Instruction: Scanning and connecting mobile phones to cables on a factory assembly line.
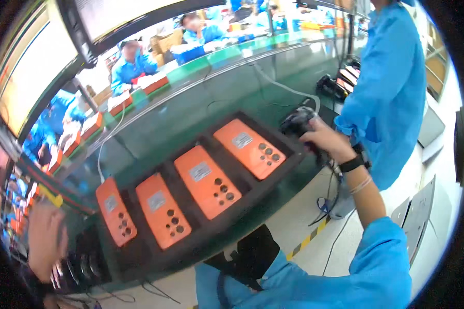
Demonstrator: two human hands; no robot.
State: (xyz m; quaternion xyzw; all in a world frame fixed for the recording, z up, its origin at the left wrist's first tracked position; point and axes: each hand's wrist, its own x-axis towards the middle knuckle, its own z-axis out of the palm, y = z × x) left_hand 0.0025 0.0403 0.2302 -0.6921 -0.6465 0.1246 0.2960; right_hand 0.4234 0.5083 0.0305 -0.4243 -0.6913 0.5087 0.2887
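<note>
While four orange smartphones (203, 193) lie in a black tray (294, 155) on the worktop (183, 125), the right hand (329, 140) meets a dark device (295, 121); I cannot tell whether either its fingers or the blurred left hand's (46, 237) grasp anything. A careless left sweep could snag the white cable (99, 162), tugging the leftmost phone askew.

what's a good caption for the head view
Four flat orange phones in a black rectangular tray, the right hand at a black object.
</note>
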